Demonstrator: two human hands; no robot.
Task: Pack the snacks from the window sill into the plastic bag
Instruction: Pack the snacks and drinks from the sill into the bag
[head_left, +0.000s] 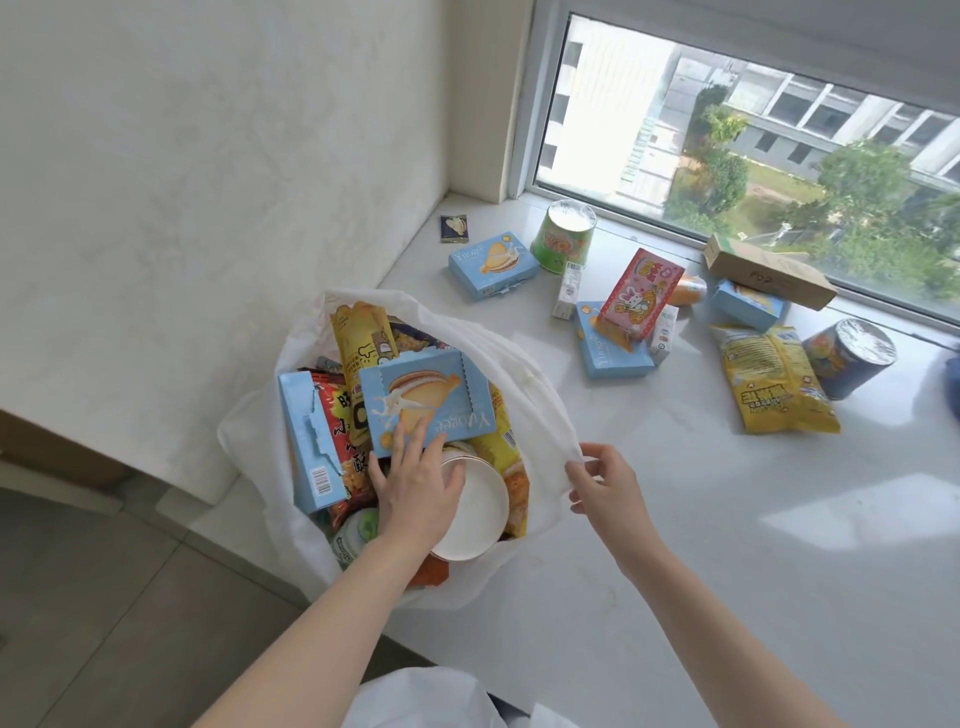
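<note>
A white plastic bag (524, 384) stands open at the sill's left front edge, stuffed with snacks. My left hand (415, 483) is inside it, fingers spread flat on a blue Yuoger biscuit box (426, 400) and over a white paper cup (480, 509). My right hand (605, 480) pinches the bag's right rim. Other snacks lie on the white window sill (675, 519): a blue biscuit box (491, 265), a green cup (566, 236), a pink packet (639, 293), a yellow popcorn bag (774, 382) and a dark cup (849, 358).
A brown cardboard box (769, 270) lies against the window frame over another blue box (745, 306). A small dark sachet (455, 228) sits near the wall corner. The wall rises at the left; the floor drops away below the sill's front edge.
</note>
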